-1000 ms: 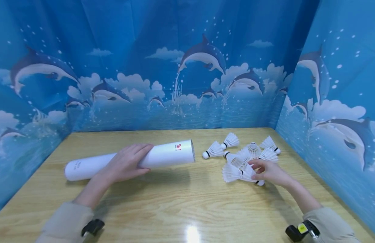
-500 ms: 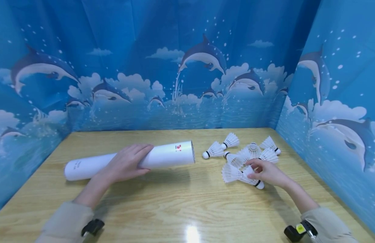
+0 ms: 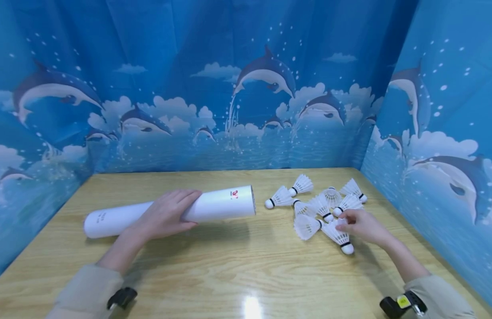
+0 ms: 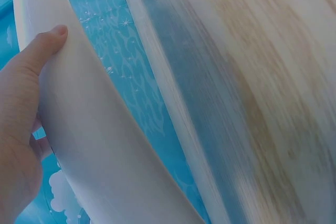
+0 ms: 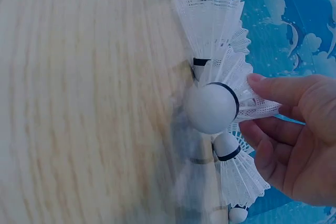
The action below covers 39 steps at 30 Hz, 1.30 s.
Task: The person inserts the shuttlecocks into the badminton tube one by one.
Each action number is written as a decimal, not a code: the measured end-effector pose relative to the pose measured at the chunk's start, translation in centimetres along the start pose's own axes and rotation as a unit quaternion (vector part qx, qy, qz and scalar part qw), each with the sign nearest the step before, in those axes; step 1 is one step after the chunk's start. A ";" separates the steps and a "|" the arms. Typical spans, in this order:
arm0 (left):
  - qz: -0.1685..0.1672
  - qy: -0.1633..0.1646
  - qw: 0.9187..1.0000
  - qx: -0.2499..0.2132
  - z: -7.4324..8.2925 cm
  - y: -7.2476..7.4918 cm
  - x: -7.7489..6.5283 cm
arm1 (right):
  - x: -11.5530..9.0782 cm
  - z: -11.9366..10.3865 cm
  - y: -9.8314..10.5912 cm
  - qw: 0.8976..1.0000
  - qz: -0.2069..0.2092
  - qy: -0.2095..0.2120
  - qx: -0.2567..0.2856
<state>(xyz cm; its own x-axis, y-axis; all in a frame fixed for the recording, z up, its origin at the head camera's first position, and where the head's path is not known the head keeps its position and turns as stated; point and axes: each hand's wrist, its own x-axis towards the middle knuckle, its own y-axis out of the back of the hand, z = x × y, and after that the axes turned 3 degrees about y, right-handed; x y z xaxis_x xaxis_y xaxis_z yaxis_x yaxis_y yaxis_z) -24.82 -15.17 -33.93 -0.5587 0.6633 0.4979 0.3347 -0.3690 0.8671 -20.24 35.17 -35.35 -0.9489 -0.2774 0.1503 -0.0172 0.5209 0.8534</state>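
Observation:
My left hand (image 3: 166,215) grips a long white shuttlecock tube (image 3: 222,204) from above, fingers over its far side and thumb along the near side. The tube's right end is tilted up over the table and has a red logo near its rim. In the left wrist view the thumb lies along the tube (image 4: 105,124). At the right, my right hand (image 3: 364,227) pinches a white shuttlecock (image 3: 336,231) by its skirt between thumb and fingers. Its cork (image 5: 211,108), with a black band, points toward me. Several more shuttlecocks (image 3: 319,204) lie in a loose cluster behind it.
Two shuttlecocks (image 3: 280,196) lie left of the cluster, one behind the other, close to the tube's right end. Another shuttlecock (image 3: 352,188) lies at the far right, by the blue dolphin-print curtain (image 3: 437,146). The wooden table (image 3: 230,274) runs back to the curtain.
My right hand has drawn its shuttlecock a little right and toward me, away from the cluster. A neighbouring shuttlecock has shifted slightly. The left hand and tube stay practically still.

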 end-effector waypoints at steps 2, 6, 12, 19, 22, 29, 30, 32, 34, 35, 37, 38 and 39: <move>-0.005 0.004 1.000 0.000 0.0 0.0 0.0 | -0.1 0.0 0.3 1.000 0.007 -0.013 0.023; -0.009 0.007 1.000 -0.001 0.0 0.1 0.1 | -0.2 -0.5 0.9 0.995 0.017 -0.053 0.085; -0.008 0.007 1.000 -0.002 0.1 0.2 0.1 | 0.1 -1.9 1.5 0.986 0.032 -0.082 0.140; -0.013 0.010 1.000 0.000 0.1 0.3 0.2 | 1.3 -3.7 1.5 0.980 0.033 -0.107 0.165; -0.014 0.012 1.000 0.000 0.2 0.3 0.2 | 2.0 -4.7 1.3 0.977 0.045 -0.106 0.181; -0.015 0.013 1.000 -0.001 0.2 0.3 0.1 | 3.6 -6.7 0.5 0.968 0.083 -0.065 0.228; -0.015 0.014 1.000 -0.002 0.2 0.3 0.1 | 3.8 -6.9 0.3 0.966 0.087 -0.060 0.236; -0.015 0.014 1.000 -0.002 0.2 0.4 0.1 | 4.1 -7.3 0.1 0.963 0.094 -0.053 0.248; -0.015 0.015 1.000 -0.001 0.2 0.4 0.2 | 4.4 -7.7 -0.3 0.957 0.103 -0.046 0.269; -0.015 0.015 1.000 0.000 0.2 0.4 0.2 | 4.5 -7.8 -0.4 0.953 0.106 -0.046 0.279; -0.014 0.014 1.000 0.002 0.2 0.3 0.2 | 4.8 -8.2 -0.7 0.947 0.113 -0.044 0.297; -0.013 0.014 1.000 0.002 0.2 0.4 0.3 | 5.0 -8.4 -0.9 0.944 0.117 -0.041 0.306; -0.012 0.014 1.000 0.003 0.2 0.3 0.3 | 5.2 -8.6 -1.1 0.941 0.120 -0.036 0.315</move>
<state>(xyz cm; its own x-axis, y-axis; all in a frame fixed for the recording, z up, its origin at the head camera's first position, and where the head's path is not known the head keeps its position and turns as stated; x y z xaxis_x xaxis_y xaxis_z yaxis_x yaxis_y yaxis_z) -24.74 -15.01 -33.51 -0.5877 0.6529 0.4778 0.3258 -0.3496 0.8784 -22.42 26.18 -31.24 -0.9679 -0.0470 0.2467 0.0383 0.9432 0.3300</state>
